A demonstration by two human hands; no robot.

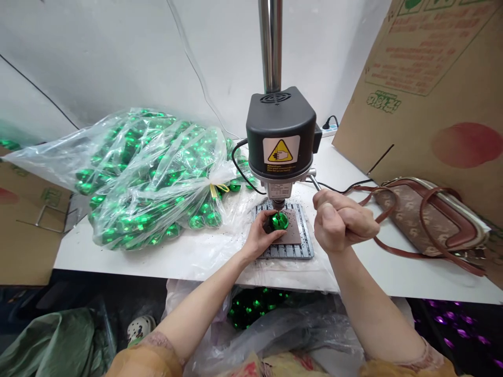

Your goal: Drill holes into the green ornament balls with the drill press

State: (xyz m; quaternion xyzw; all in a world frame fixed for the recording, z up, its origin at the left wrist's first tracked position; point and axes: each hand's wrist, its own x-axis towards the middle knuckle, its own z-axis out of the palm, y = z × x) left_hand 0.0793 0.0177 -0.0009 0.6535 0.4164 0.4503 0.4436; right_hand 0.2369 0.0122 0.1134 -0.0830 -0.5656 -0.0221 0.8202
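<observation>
My left hand (262, 231) grips a shiny green ball (280, 221) between thumb and fingers, under the chuck of a black bench drill press (281, 133). A thin drill bit comes down at the top of the ball. Beneath it lies a brown board (288, 235) on the slotted metal base (305, 238), with dark chips scattered around. My right hand (341, 221) is closed in a fist round the drill's feed lever (315, 181), to the right of the drill head.
A clear plastic bag (157, 178) full of green balls fills the table's left side. A brown handbag (430, 212) lies at right before a large carton (428, 94). Another carton (27, 230) stands far left. More green balls (255, 306) lie in plastic below the table edge.
</observation>
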